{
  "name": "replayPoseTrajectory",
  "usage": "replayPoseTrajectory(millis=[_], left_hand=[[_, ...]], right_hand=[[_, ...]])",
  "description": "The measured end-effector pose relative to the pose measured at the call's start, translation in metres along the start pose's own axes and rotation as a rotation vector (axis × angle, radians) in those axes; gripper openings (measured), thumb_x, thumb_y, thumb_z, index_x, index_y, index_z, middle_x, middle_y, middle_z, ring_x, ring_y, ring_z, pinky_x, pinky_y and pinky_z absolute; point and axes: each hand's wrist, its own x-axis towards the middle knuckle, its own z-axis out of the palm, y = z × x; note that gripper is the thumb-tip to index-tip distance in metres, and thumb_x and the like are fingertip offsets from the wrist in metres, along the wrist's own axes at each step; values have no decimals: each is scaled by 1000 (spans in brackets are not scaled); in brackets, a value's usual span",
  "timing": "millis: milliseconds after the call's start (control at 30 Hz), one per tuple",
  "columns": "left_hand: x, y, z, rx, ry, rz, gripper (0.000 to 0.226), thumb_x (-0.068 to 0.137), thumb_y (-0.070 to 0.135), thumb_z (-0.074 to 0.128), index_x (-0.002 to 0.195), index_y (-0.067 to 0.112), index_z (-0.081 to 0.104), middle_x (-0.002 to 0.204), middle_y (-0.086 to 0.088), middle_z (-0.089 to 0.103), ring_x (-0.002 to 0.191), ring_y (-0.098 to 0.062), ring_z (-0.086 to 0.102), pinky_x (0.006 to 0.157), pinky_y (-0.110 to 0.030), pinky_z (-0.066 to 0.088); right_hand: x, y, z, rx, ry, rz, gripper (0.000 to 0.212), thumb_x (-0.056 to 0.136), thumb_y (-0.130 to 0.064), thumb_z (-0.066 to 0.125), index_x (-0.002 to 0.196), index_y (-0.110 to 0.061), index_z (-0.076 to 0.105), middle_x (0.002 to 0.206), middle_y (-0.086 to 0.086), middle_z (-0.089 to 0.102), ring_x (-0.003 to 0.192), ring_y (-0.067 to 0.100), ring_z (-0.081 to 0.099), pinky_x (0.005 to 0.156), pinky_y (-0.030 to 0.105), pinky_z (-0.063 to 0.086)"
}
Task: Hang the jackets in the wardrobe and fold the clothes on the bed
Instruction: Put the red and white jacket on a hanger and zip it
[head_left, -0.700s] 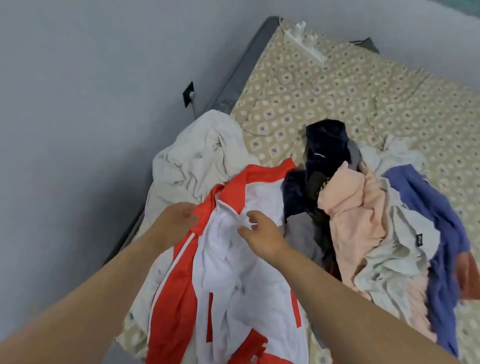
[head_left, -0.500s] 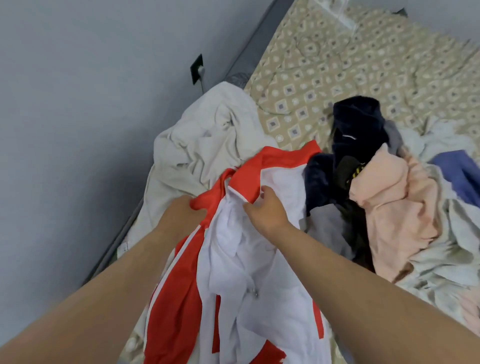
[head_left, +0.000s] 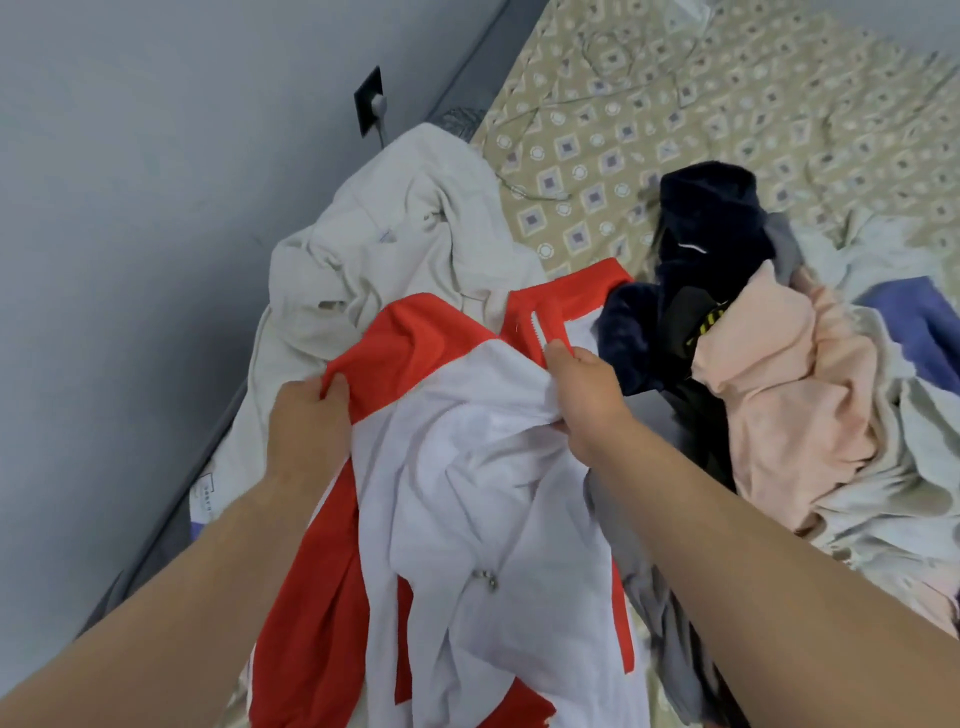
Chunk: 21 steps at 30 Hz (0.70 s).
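Left hand (head_left: 306, 421) pinches the red shoulder panel of the red-and-white zip jacket (head_left: 467, 467), thumb on top of a fold and fingers curled under it. Right hand (head_left: 582, 395) grips a bunch of the white cloth just below the red collar, beside the zipper teeth.

The jacket lies on the near left part of the bed, its top drawn between the two hands and its body trailing toward the person. A metal zipper pull (head_left: 485, 579) shows low on the white front.

A crumpled cream garment (head_left: 395, 234) is heaped just behind the jacket and touches it. A navy fleece garment (head_left: 706, 218) presses against the collar on the right. A peach garment (head_left: 779, 374) is piled beyond the right forearm, and a grey garment (head_left: 670, 639) lies under that arm. A blue-violet garment (head_left: 924, 322) sits at the far right edge.

The patterned beige bedsheet (head_left: 649, 104) shows beyond the heap. On the grey wall (head_left: 130, 208) at left is a black wall socket (head_left: 370, 101) with a plug in it.
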Motion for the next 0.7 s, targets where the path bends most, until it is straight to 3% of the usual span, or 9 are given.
replayPoseTrajectory(millis=[100,167,233,333,400,500,533,600,700], left_hand=[[-11,4,-8,-310,-2,-53,32,102,25,48,73,15,59,70,1,56,61,-6,48,62,-23,39],[-13,10,-10,-532,-126,-143,18,98,18,54,92,14,71,81,0,67,70,-8,60,69,-24,48],[-14,16,-12,-570,-290,-195,21,89,7,59,97,14,76,72,-5,69,59,-13,60,56,-22,48],[-21,25,-9,-112,-615,-70,20,75,7,65,67,21,76,53,-3,61,45,-11,53,44,-17,40],[-31,29,1,323,-784,70,12,73,18,65,61,16,68,62,-4,63,62,-16,61,56,-24,44],[-53,42,23,603,-603,363,22,78,25,59,97,21,67,103,-6,64,101,-29,59,87,-33,46],[-60,49,31,525,-492,427,37,76,25,61,111,20,65,112,-7,63,106,-30,58,90,-34,46],[-71,72,42,172,-469,325,36,73,42,59,105,25,66,111,-8,66,103,-26,60,83,-25,51],[-76,101,59,-236,-859,-98,52,76,64,60,93,17,69,109,-18,70,100,-31,68,95,-46,55]], right_hand=[[-5,16,-16,-76,46,-71,35,91,-30,56,61,-20,40,62,-2,40,65,19,40,59,29,34],[-12,28,-26,-97,32,-127,33,93,-27,55,64,-17,44,60,-4,43,60,14,42,57,28,36],[-21,42,-35,-139,16,-171,32,94,-25,58,64,-17,50,56,-12,50,52,4,46,54,20,40],[-33,60,-48,-111,35,-154,20,88,-26,69,69,-24,64,57,-20,64,52,-6,59,47,7,41],[-39,67,-56,-88,52,-117,12,91,-29,67,80,-25,69,72,-15,72,67,-1,67,57,12,49],[-47,67,-65,-26,-12,-31,22,100,-37,52,100,-24,70,100,-3,74,93,16,69,86,33,55],[-50,65,-66,-12,-56,2,27,101,-37,47,107,-22,69,107,0,73,99,20,68,92,37,53],[-56,64,-63,14,-187,1,29,101,-23,45,114,-12,68,111,7,73,104,27,67,96,39,51],[-73,65,-53,-120,-371,-124,33,96,-5,43,98,-25,69,85,-23,67,80,-1,59,78,15,43]])
